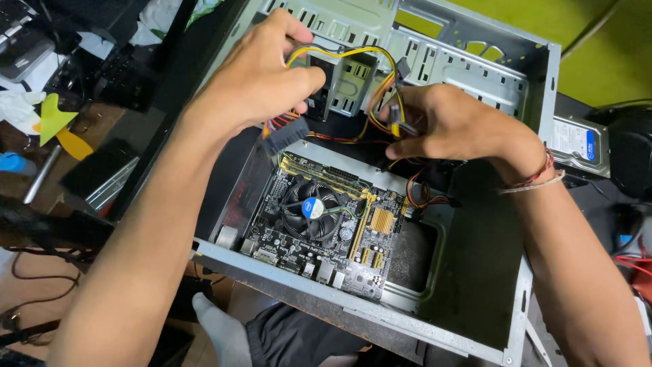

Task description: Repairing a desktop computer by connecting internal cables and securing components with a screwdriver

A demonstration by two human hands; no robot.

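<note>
An open grey computer case lies on its side in front of me. Inside it sits a motherboard with a round black cooler fan. My left hand is closed around a bundle of yellow, red and black power cables, with a black multi-pin plug hanging just below it. My right hand pinches a small cable connector from the same bundle, above the board's far edge. A metal drive bracket stands between the two hands.
A hard drive lies right of the case. On the cluttered bench at left are yellow plastic pieces, a screwdriver-like tool and black devices. Red wires lie at far right. A socked foot shows below.
</note>
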